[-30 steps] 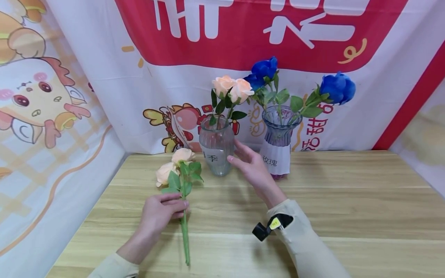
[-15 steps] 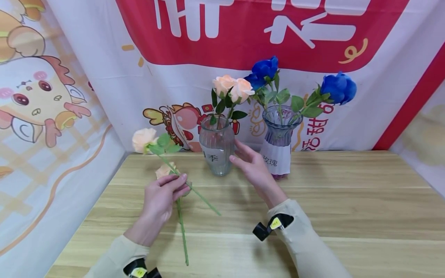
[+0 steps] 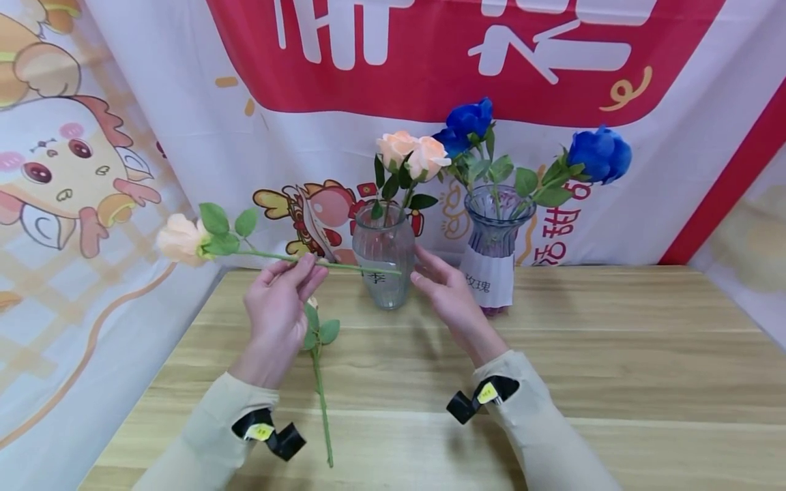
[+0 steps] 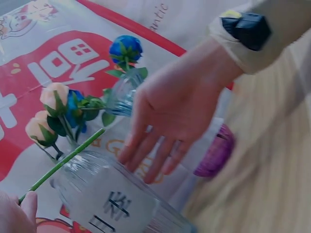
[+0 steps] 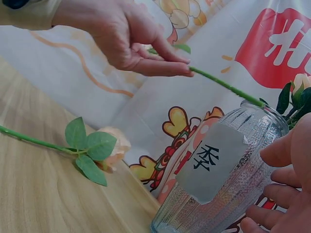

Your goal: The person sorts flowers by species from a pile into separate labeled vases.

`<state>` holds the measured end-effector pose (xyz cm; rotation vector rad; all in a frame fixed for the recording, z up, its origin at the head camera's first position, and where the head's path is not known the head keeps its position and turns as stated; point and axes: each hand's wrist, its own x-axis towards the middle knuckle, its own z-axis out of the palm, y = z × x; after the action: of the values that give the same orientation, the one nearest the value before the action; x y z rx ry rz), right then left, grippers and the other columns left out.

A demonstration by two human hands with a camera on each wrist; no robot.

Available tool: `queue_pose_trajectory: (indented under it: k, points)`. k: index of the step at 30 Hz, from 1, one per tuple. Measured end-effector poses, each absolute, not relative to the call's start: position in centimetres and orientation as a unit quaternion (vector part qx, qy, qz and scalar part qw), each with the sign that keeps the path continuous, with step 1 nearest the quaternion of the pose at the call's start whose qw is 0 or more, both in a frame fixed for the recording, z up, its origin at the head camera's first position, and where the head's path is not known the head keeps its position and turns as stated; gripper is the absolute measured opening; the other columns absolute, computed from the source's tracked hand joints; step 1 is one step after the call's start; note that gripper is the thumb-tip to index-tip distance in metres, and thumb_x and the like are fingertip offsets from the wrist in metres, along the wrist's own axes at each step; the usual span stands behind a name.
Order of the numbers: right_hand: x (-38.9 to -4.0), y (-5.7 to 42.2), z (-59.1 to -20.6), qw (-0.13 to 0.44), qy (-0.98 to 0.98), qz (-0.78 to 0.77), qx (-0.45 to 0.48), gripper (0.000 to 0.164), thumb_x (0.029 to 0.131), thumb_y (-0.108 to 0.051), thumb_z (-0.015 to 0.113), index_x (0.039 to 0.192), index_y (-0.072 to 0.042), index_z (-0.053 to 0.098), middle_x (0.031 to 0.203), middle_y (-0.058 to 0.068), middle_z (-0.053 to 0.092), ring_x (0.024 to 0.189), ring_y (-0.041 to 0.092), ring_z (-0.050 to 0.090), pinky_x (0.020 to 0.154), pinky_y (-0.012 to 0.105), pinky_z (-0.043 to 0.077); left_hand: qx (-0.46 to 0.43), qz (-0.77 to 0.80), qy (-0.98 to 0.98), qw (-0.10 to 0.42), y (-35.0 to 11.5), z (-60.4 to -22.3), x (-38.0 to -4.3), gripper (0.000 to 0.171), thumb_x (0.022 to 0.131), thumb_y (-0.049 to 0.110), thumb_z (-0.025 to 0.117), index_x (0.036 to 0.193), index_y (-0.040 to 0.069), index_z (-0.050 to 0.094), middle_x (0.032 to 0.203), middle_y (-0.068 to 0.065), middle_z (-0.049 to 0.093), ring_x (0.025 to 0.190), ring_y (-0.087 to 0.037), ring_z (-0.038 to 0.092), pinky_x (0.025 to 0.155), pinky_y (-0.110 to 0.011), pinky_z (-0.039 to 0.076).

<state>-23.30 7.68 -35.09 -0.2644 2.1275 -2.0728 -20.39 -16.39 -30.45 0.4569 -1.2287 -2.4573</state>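
Note:
My left hand (image 3: 278, 314) pinches the green stem of a pale peach rose (image 3: 183, 240) between thumb and fingers. The rose lies nearly level, bloom to the left, and its stem end overlaps the clear glass vase (image 3: 385, 239). In the right wrist view that stem end (image 5: 248, 95) is right at the vase's rim. Two peach roses (image 3: 411, 155) stand in this vase, which bears a white paper label (image 5: 212, 162). My right hand (image 3: 451, 296) is beside the vase's right side, fingers extended and loosely spread. A second loose peach rose (image 5: 114, 148) lies on the table.
To the right stands a bluish glass vase (image 3: 499, 211) with a white label and blue roses (image 3: 598, 155). A printed cloth backdrop (image 3: 338, 143) hangs behind the wooden table (image 3: 614, 382). Another printed cloth (image 3: 61, 286) hangs on the left.
My left hand has lifted one peach rose off the table, raised it and turned it from upright to nearly level, stem end toward the vase. The other rose stays down. My right hand has hardly moved.

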Motion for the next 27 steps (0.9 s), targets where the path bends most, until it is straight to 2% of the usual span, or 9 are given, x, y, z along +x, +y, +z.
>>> queue_pose_trajectory:
  k: [3, 8, 13, 19, 27]
  points:
    - [-23.3, 7.8, -35.1, 0.081, 0.709, -0.695, -0.087, 0.06, 0.11, -0.021, 0.056, 0.166, -0.026, 0.035, 0.174, -0.001, 0.035, 0.161, 0.028, 0.033, 0.133, 0.051, 0.026, 0.154, -0.88, -0.399, 0.209, -16.2, -29.6, -21.0, 0.022, 0.09, -0.007, 0.078, 0.103, -0.002, 0.061, 0.092, -0.011, 0.076, 0.075, -0.021, 0.08, 0.081, -0.033, 0.066]
    - [-23.3, 7.7, -35.1, 0.082, 0.71, -0.694, -0.089, 0.061, 0.109, -0.023, 0.058, 0.166, -0.027, 0.035, 0.175, -0.003, 0.033, 0.161, 0.027, 0.033, 0.133, 0.051, 0.026, 0.144, -0.89, -0.356, 0.244, -15.9, -28.5, -22.2, 0.026, 0.088, -0.005, 0.081, 0.107, -0.001, 0.063, 0.102, -0.016, 0.077, 0.083, -0.027, 0.081, 0.083, -0.035, 0.066]
    - [-23.3, 7.7, -35.1, 0.082, 0.712, -0.692, -0.088, 0.063, 0.108, -0.025, 0.06, 0.166, -0.028, 0.035, 0.175, -0.003, 0.033, 0.161, 0.028, 0.034, 0.133, 0.051, 0.027, 0.138, -0.894, -0.326, 0.274, -15.5, -27.6, -23.5, 0.026, 0.087, -0.006, 0.082, 0.105, 0.001, 0.064, 0.102, -0.018, 0.078, 0.08, -0.027, 0.079, 0.083, -0.037, 0.067]
    - [-23.3, 7.7, -35.2, 0.082, 0.711, -0.693, -0.087, 0.065, 0.107, -0.025, 0.061, 0.166, -0.027, 0.034, 0.175, -0.002, 0.033, 0.161, 0.029, 0.034, 0.133, 0.051, 0.027, 0.142, -0.891, -0.319, 0.291, -15.0, -27.3, -24.9, 0.025, 0.086, -0.008, 0.082, 0.1, 0.004, 0.065, 0.103, -0.018, 0.079, 0.078, -0.026, 0.078, 0.087, -0.04, 0.066]
    - [-23.2, 7.7, -35.1, 0.084, 0.71, -0.693, -0.088, 0.066, 0.107, -0.026, 0.062, 0.166, -0.027, 0.034, 0.175, -0.004, 0.032, 0.161, 0.029, 0.034, 0.133, 0.05, 0.028, 0.129, -0.874, -0.364, 0.297, -14.0, -27.1, -26.0, 0.026, 0.088, -0.002, 0.083, 0.111, 0.003, 0.071, 0.102, -0.014, 0.081, 0.088, -0.026, 0.081, 0.084, -0.035, 0.067]
